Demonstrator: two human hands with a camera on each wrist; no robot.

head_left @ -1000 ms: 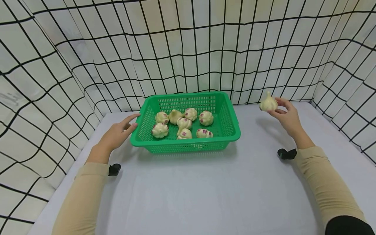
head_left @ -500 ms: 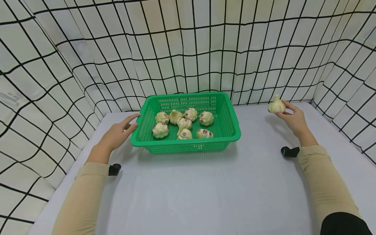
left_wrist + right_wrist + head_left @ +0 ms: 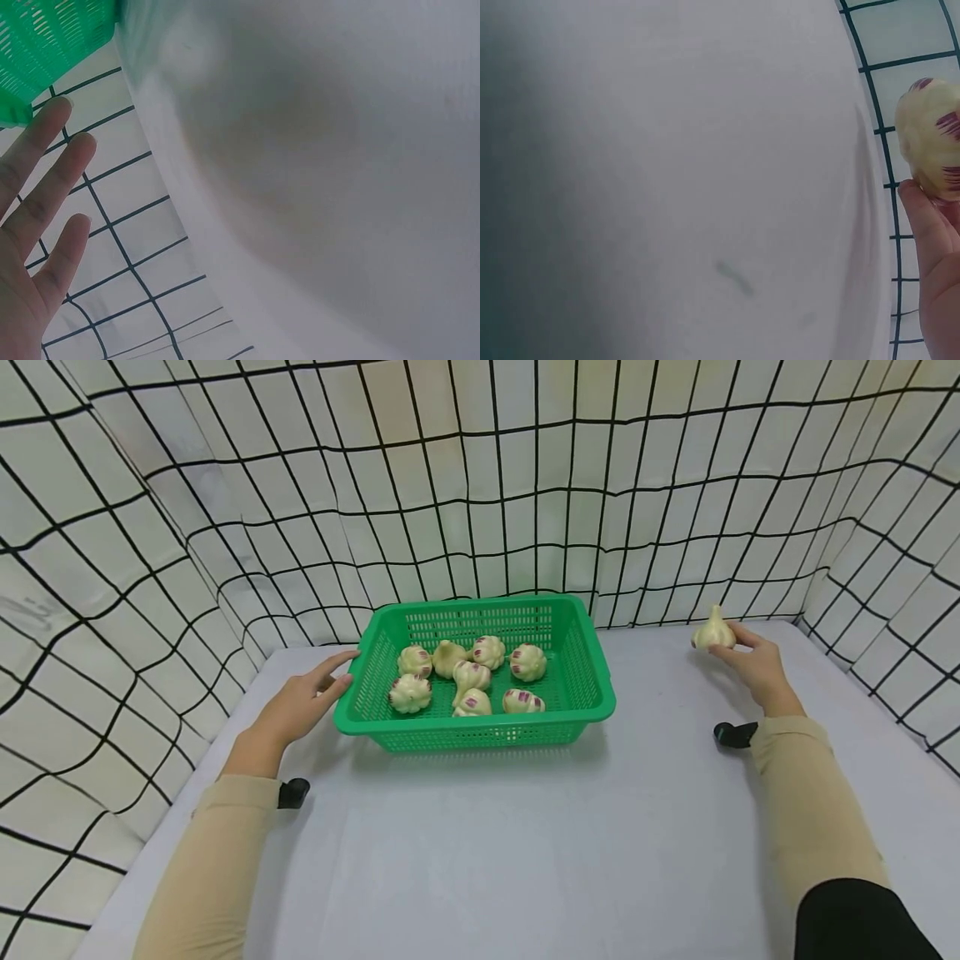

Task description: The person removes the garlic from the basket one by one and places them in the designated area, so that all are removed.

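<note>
In the head view my right hand (image 3: 757, 667) pinches a pale garlic bulb (image 3: 714, 632) by its side, to the right of the green basket (image 3: 480, 727). The bulb's stem points up, and its purple-marked underside shows in the right wrist view, where the garlic bulb (image 3: 930, 139) sits at the fingertips. My left hand (image 3: 300, 702) has its fingertips at the basket's left rim. Seen from the left wrist, the fingers of the left hand (image 3: 37, 225) are spread and fairly straight beside the basket. Several garlic bulbs (image 3: 410, 693) with purple patches lie inside the basket.
A white cloth-covered table (image 3: 480, 852) lies under the basket and both hands. Black netting (image 3: 480, 510) over white walls encloses the back and both sides. A small black device (image 3: 733, 735) is worn at the right wrist, another black device (image 3: 293, 792) at the left.
My right hand has carried the garlic bulb farther right, away from the basket, and slightly lower. The left hand and the basket have stayed in place.
</note>
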